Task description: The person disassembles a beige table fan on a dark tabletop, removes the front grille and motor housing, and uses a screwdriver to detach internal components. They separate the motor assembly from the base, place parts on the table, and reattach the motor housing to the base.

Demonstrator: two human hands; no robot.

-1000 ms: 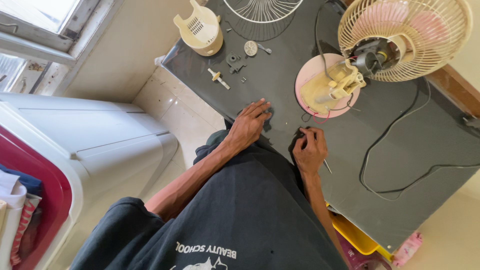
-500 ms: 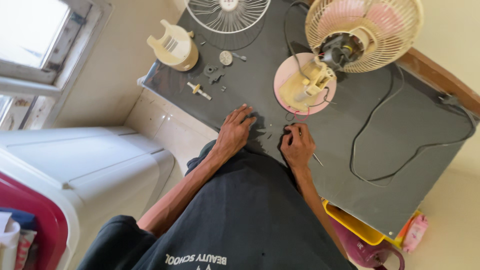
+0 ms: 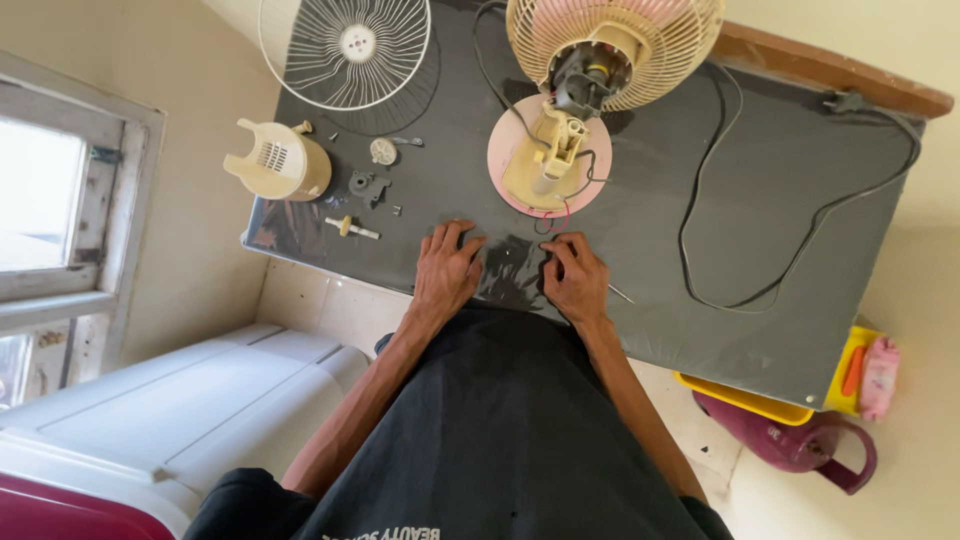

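My left hand lies flat, fingers spread, on the near edge of a dark grey tabletop. My right hand rests beside it with the fingers curled; whether it holds a small part I cannot tell. Just beyond my hands stands a partly dismantled cream and pink table fan, its motor bared and thin wires trailing from the pink base. A loose wire fan grille lies at the far left.
A cream motor cover, a small shaft and several small parts lie left of my hands. A black power cord loops across the right of the top. White appliance at left; yellow tub and maroon jug at right.
The view has tilted and shifted, so the table sits lower and squarer in frame. Both hands stay at the near edge; the left one has flattened out with the fingers spread.
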